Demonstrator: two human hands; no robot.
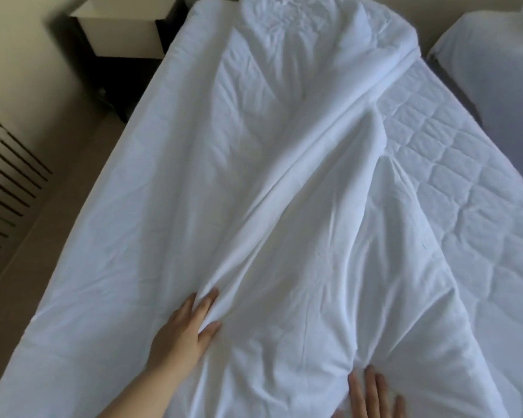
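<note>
I note L hand (187,324) pinching duvet (284,182) ridge, thumb vs fingers — ridge runs off far-right. R hand (372,396) flat, fingers spread, nearer me, off the ridge.

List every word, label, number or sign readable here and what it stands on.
None: no text can be read. The white duvet, the quilted mattress pad, the white bedside cabinet and the neighbouring bed show no print, tag or label.
</note>
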